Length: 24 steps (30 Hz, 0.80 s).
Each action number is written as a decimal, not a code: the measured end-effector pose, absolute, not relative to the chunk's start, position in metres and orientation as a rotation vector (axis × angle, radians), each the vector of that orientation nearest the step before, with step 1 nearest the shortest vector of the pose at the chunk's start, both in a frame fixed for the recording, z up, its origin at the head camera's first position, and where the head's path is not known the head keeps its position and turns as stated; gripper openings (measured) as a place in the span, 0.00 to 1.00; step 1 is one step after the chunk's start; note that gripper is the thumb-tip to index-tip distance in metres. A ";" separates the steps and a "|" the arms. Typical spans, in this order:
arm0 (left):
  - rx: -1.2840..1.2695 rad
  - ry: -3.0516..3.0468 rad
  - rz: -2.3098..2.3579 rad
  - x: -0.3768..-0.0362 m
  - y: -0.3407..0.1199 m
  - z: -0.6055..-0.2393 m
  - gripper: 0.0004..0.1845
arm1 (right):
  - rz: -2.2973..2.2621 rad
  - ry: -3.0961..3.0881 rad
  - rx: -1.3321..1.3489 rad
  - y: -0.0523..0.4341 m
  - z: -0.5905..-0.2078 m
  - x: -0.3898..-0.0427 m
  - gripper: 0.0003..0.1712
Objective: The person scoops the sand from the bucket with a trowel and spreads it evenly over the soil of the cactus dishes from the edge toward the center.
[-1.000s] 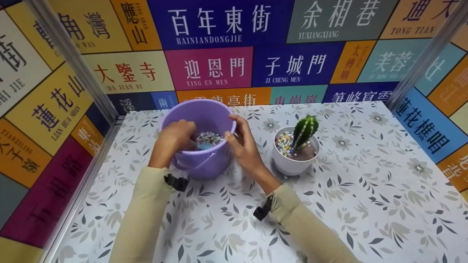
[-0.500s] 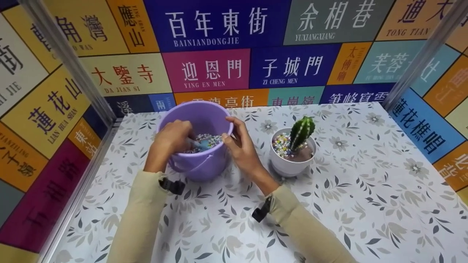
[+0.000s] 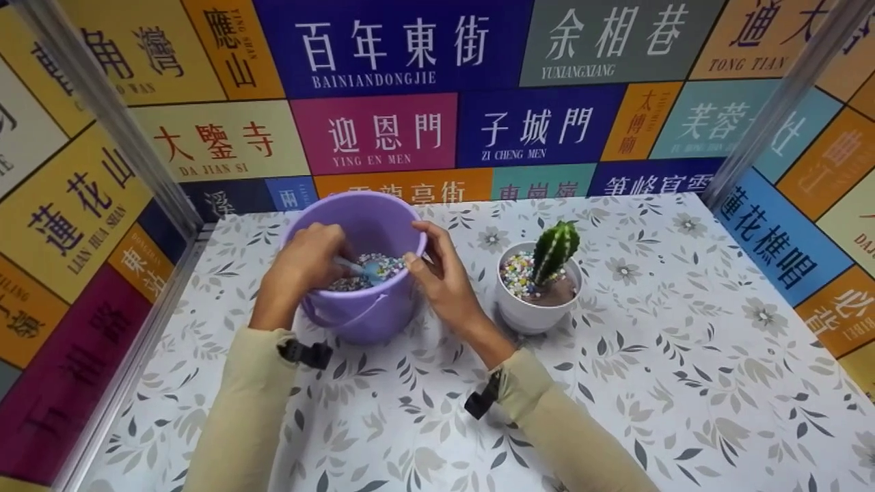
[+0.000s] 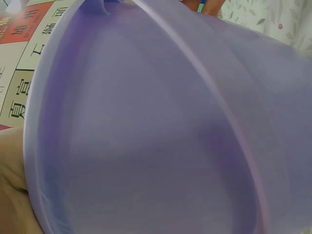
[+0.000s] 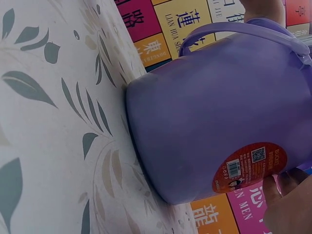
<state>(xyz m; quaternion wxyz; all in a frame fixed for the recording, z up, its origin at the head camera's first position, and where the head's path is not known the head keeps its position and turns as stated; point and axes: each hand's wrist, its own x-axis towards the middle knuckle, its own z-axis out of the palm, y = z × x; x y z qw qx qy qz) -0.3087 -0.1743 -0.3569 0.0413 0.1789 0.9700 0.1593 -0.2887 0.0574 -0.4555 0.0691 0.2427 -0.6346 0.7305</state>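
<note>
A purple plastic bucket [image 3: 383, 314] stands on the flowered table and holds coloured pebbles [image 3: 383, 265]. My left hand [image 3: 304, 263] reaches over the bucket's near rim and grips the handle of a small light-blue scoop [image 3: 366, 270] that lies on the pebbles. My right hand [image 3: 434, 270] pinches the bucket's right rim. The left wrist view is filled by the bucket wall [image 4: 156, 126]. In the right wrist view the bucket's side [image 5: 214, 122] shows a red sticker [image 5: 248, 168], with my fingers [image 5: 287, 204] at the rim.
A white pot [image 3: 536, 311] with a green cactus [image 3: 555, 247], brown soil and coloured pebbles stands just right of the bucket. Walls of coloured sign panels [image 3: 383, 130] close the table [image 3: 683, 355] at the back and on both sides.
My left hand has drawn the scoop up through the pebbles, so more of its blue blade and handle shows. The right hand stays on the rim.
</note>
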 end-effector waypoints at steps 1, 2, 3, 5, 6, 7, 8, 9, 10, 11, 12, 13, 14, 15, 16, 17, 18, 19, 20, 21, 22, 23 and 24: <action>0.542 2.970 0.493 -0.308 -0.175 -0.356 0.13 | 2.200 -1.911 0.731 0.057 -0.456 -0.289 0.31; 0.540 2.971 0.494 -0.308 -0.175 -0.356 0.13 | 2.200 -1.909 0.731 0.056 -0.456 -0.289 0.31; 0.539 2.974 0.495 -0.308 -0.176 -0.355 0.12 | 2.199 -1.909 0.730 0.056 -0.456 -0.288 0.31; 0.534 2.976 0.493 -0.307 -0.177 -0.354 0.12 | 2.199 -1.909 0.724 0.056 -0.455 -0.289 0.32; 0.533 2.978 0.494 -0.307 -0.177 -0.353 0.12 | 2.197 -1.911 0.723 0.056 -0.456 -0.289 0.32; 0.536 2.979 0.496 -0.307 -0.178 -0.352 0.11 | 2.198 -1.914 0.720 0.056 -0.456 -0.289 0.32; 0.538 2.982 0.499 -0.306 -0.179 -0.352 0.10 | 2.198 -1.917 0.719 0.056 -0.456 -0.289 0.32; 0.542 2.984 0.504 -0.306 -0.180 -0.351 0.10 | 2.199 -1.920 0.717 0.056 -0.456 -0.289 0.32; 0.548 2.985 0.512 -0.305 -0.181 -0.350 0.09 | 2.201 -1.918 0.717 0.056 -0.457 -0.289 0.32; 0.554 2.986 0.523 -0.305 -0.182 -0.349 0.09 | 2.202 -1.916 0.717 0.057 -0.457 -0.290 0.32; 0.561 2.987 0.534 -0.304 -0.183 -0.348 0.08 | 2.201 -1.915 0.718 0.057 -0.457 -0.290 0.32; 0.565 2.984 0.550 -0.304 -0.184 -0.348 0.08 | 2.201 -1.913 0.718 0.057 -0.457 -0.290 0.32; 0.568 2.982 0.565 -0.303 -0.186 -0.348 0.09 | 2.200 -1.909 0.719 0.057 -0.457 -0.290 0.32; 0.567 2.977 0.582 -0.303 -0.187 -0.347 0.09 | 2.202 -1.903 0.721 0.057 -0.457 -0.290 0.32; 0.567 2.972 0.602 -0.302 -0.188 -0.347 0.09 | 2.204 -1.899 0.723 0.057 -0.457 -0.290 0.32; 0.563 2.968 0.622 -0.301 -0.190 -0.347 0.09 | 2.206 -1.895 0.726 0.057 -0.457 -0.290 0.32; 0.556 2.965 0.634 -0.301 -0.191 -0.347 0.10 | 2.210 -1.894 0.727 0.056 -0.457 -0.290 0.32; 0.554 2.964 0.644 -0.300 -0.191 -0.347 0.10 | 2.214 -1.890 0.731 0.056 -0.458 -0.290 0.32; 0.554 2.967 0.647 -0.299 -0.192 -0.347 0.10 | 2.218 -1.886 0.735 0.056 -0.458 -0.290 0.32; 0.556 2.971 0.648 -0.298 -0.193 -0.347 0.10 | 2.220 -1.886 0.735 0.056 -0.458 -0.290 0.32; 0.559 2.975 0.645 -0.298 -0.193 -0.347 0.10 | 2.222 -1.884 0.736 0.056 -0.458 -0.290 0.32; 0.555 2.979 0.641 -0.297 -0.193 -0.347 0.10 | 2.224 -1.883 0.737 0.056 -0.458 -0.289 0.32; 0.556 2.981 0.636 -0.296 -0.192 -0.346 0.10 | 2.222 -1.885 0.737 0.056 -0.458 -0.289 0.32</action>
